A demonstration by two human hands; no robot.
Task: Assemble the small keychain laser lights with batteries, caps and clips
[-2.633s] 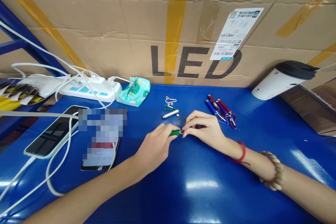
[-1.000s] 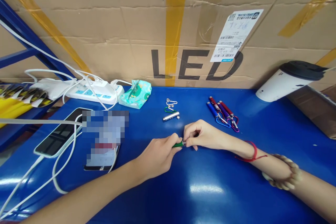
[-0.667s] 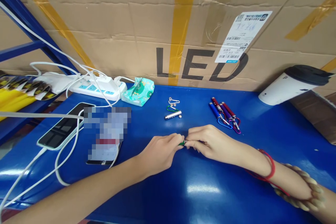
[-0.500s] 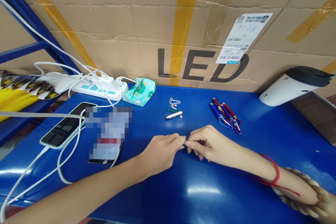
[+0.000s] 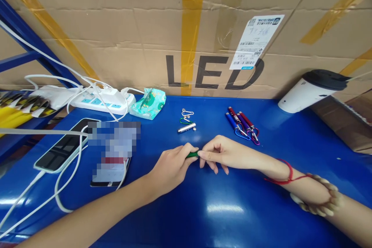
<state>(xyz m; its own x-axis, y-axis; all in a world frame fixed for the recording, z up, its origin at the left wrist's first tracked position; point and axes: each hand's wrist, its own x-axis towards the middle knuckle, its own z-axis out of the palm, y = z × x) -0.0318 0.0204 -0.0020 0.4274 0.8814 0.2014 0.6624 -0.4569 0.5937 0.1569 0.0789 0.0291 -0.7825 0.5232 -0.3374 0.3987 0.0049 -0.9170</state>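
Note:
My left hand (image 5: 174, 164) is closed around a small green tube (image 5: 192, 154), most of it hidden by the fingers. At the tube's right end, my right hand (image 5: 219, 154) pinches with thumb and forefinger, its other fingers curled loosely below. Beyond the hands lies a silver mini flashlight (image 5: 186, 128) with small button cells (image 5: 194, 129) beside it. A green carabiner clip (image 5: 185, 121) and a silver carabiner clip (image 5: 188, 113) are just behind it. Farther right, several red, blue and purple mini flashlights (image 5: 241, 122) with clips lie in a bunch.
A phone (image 5: 65, 145) and a pixelated phone (image 5: 113, 155) with white cables lie left on the blue table (image 5: 221, 217). Behind them are a power strip (image 5: 101, 102) and a tissue pack (image 5: 149, 104). A lidded cup (image 5: 308, 93) stands right, before a large cardboard box (image 5: 130, 38).
More of the green tube now shows between my hands. The view has shifted slightly, so the scene sits farther left. Both hands remain together at the tube.

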